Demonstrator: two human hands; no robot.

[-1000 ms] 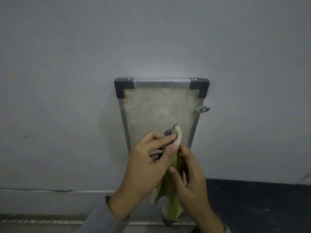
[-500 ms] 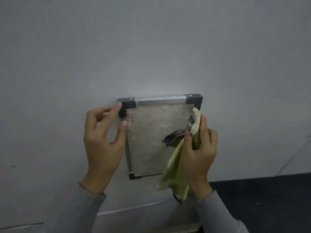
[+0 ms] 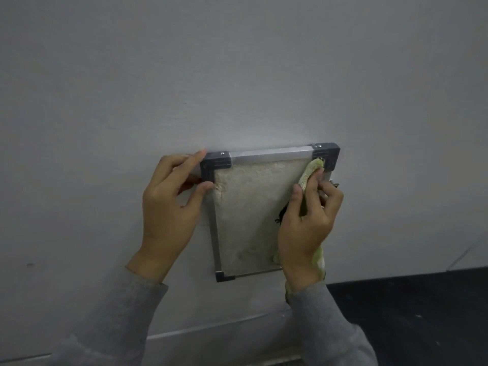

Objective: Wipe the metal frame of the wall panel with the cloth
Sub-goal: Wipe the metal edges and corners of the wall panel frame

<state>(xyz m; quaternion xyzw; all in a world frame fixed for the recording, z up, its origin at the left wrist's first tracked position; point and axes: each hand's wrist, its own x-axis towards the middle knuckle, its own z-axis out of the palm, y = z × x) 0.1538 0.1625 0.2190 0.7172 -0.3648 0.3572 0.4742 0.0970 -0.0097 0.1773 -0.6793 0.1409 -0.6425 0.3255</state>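
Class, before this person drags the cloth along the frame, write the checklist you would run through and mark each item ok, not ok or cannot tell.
1. Cloth held by right hand: ok.
2. Cloth tip at the top right corner of the frame: ok.
3. Left hand steadies the top left corner: ok, its fingers touch it.
4. Top bar free to wipe: ok.
5. Right bar free: cannot tell, the right hand hides it.
6. Clean face of cloth against the metal: cannot tell.
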